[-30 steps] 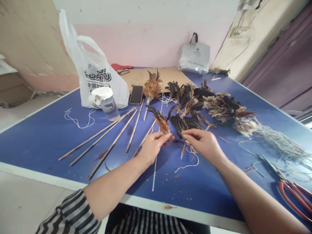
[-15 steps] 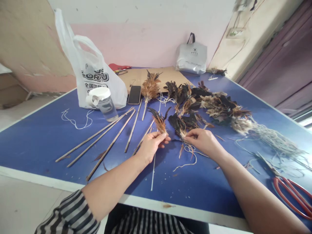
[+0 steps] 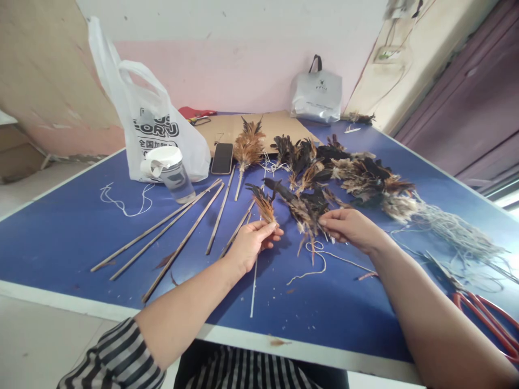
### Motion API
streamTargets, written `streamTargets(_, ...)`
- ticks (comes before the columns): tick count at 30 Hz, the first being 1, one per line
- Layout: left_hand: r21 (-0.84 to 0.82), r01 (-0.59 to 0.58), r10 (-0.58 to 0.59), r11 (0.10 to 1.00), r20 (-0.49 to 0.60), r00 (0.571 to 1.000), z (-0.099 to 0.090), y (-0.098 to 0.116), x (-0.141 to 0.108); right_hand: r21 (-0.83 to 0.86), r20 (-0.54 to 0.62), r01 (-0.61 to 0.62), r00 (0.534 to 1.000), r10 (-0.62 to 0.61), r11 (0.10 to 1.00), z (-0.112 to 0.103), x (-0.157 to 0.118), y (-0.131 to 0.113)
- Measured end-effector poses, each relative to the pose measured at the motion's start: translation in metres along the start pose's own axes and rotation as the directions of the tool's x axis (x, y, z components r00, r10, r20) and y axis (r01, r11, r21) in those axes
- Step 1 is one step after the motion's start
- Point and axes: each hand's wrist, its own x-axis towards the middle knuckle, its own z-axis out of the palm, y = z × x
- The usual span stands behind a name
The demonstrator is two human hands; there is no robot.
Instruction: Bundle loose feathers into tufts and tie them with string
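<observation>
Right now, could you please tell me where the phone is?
In the head view, the phone lies left of centre, between the white plastic bag and the brown feather bundle.

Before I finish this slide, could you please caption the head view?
The left hand holds a small orange-and-black feather bunch; the right hand touches a dark feather pile on a blue tabletop.

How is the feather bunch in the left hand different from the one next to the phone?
The held bunch looks small and skinny; the bunch by the phone looks bigger and fluffier. The held bunch is pinched in the left hand, while the bunch by the phone lies untouched, its stick poking out. Both have orange-brown feathers and dark tips.
</observation>
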Motion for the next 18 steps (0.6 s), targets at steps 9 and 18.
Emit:
streamTargets(9,-0.088,-0.009,0.009,0.996,-0.001,1.0,-0.002,0.001,0.002,-0.463,-0.389,0.061,0.882,-0.265,0.884,0.007,-0.002,-0.005)
streamTargets(18,-0.122,-0.002,0.001,0.993,-0.001,1.0,-0.003,-0.001,0.005,-0.602,-0.132,0.189,0.935,-0.33,0.776,0.022,-0.018,-0.02)
